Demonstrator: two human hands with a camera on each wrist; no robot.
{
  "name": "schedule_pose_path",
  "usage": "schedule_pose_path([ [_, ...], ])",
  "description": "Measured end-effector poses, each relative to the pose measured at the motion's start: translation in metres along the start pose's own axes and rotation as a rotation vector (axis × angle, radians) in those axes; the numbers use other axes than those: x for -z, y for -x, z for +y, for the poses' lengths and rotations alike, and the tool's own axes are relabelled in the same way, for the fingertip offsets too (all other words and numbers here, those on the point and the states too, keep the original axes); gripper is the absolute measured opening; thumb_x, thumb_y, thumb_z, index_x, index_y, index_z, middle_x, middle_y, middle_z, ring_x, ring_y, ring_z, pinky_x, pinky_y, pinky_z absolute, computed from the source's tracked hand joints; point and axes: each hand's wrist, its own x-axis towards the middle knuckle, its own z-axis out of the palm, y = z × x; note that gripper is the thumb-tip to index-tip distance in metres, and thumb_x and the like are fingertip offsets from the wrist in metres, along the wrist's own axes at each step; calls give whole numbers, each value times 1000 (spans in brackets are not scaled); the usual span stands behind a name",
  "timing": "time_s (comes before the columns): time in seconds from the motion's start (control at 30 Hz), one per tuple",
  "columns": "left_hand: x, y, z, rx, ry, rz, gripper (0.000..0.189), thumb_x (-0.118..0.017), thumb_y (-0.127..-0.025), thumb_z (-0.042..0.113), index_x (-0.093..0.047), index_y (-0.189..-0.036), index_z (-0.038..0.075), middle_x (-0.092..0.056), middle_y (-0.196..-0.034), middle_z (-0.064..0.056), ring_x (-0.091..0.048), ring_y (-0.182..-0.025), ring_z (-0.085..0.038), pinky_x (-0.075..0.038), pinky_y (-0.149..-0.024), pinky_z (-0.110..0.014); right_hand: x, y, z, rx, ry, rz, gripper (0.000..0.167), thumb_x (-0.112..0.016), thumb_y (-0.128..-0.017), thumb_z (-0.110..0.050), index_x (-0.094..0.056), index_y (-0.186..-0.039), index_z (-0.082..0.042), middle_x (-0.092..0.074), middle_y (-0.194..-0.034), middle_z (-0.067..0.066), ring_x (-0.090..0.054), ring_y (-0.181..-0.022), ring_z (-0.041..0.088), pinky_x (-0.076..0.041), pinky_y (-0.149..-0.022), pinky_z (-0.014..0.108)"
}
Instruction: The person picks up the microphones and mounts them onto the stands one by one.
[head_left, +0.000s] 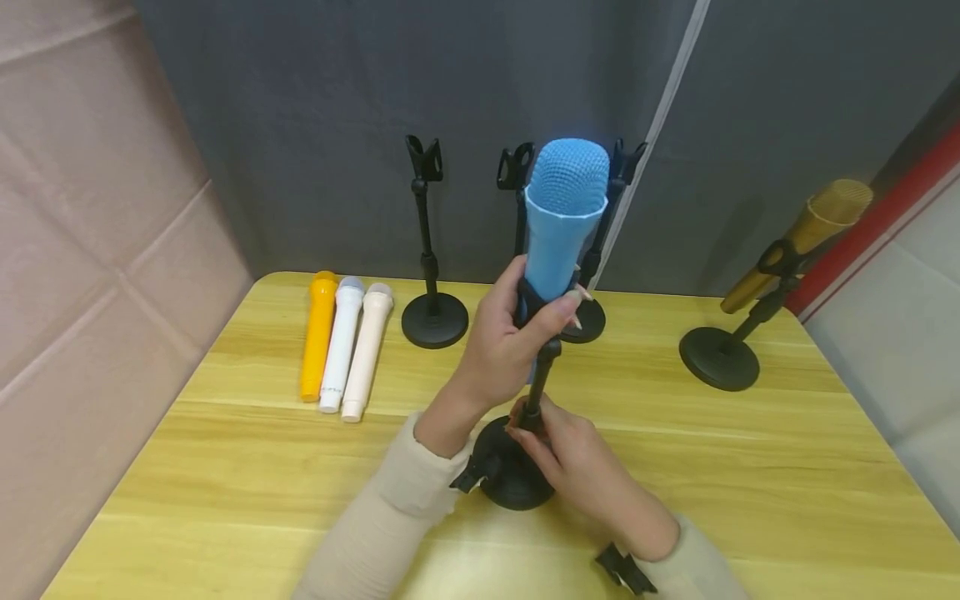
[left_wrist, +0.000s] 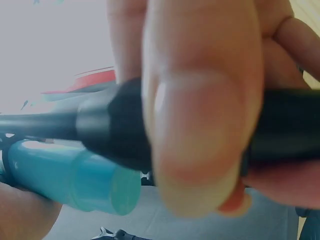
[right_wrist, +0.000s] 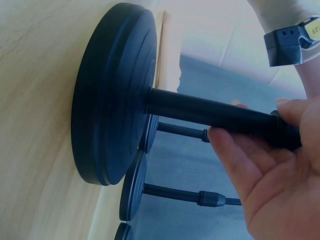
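A light blue microphone (head_left: 553,258) stands tilted with its mesh head up, in the black clip of a desk stand (head_left: 517,487). My left hand (head_left: 498,354) grips the microphone and clip, its thumb across the front. Lower down, my right hand (head_left: 581,462) pinches the stand's black pole (right_wrist: 200,110) above the round base (right_wrist: 120,95). In the left wrist view, a large fingertip (left_wrist: 200,135) lies over the pole's collar, and the blue microphone's lower end (left_wrist: 105,182) shows beside the pole. The base rests on the table in the right wrist view.
Yellow (head_left: 319,333), white (head_left: 342,346) and cream (head_left: 367,354) microphones lie side by side at the left. Black stands, including one at the back left (head_left: 435,321), line the grey curtain (head_left: 337,125). At the right, a stand (head_left: 718,358) holds a gold microphone (head_left: 813,225).
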Motion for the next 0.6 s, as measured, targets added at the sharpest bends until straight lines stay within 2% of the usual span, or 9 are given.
schedule_pose_path([
  [0.2, 1, 0, 0, 18, -10, -9, 51, -59, -100, 38, -46, -134, 2, -64, -108, -22, -65, -87, -23, -56, -81, -34, 1, 0, -1, -13, 1, -7, 16, -68, -96, -10, -58, -108, -11, -69, -90, -2, -69, -83, 8, -59, -73, 27],
  [0.33, 1, 1, 1, 20, -17, -11, 51, -59, -100, 38, -46, -134, 2, -62, -102, -20, -65, -87, -21, -56, -81, -40, 0, -1, -2, -16, 0, -9, 16, -69, -96, -10, -58, -108, -10, -68, -89, -1, -68, -82, 8, -59, -73, 27],
  [0.47, 1, 1, 1, 30, -21, -4, 50, -59, -100, 37, -46, -133, 2, -63, -103, -20, -64, -87, -20, -56, -82, -37, 0, -1, -1, -12, -9, -10, 16, -68, -96, -10, -58, -108, -11, -68, -89, -2, -67, -83, 7, -59, -73, 27],
  [0.6, 0, 1, 3, 32, -20, 11, 44, -58, -99, 30, -47, -132, 2, -66, -107, -19, -64, -91, -20, -56, -85, -33, 1, -1, 0, -1, -16, -9, 16, -69, -95, -9, -58, -107, -11, -68, -89, -2, -66, -82, 6, -58, -72, 26],
])
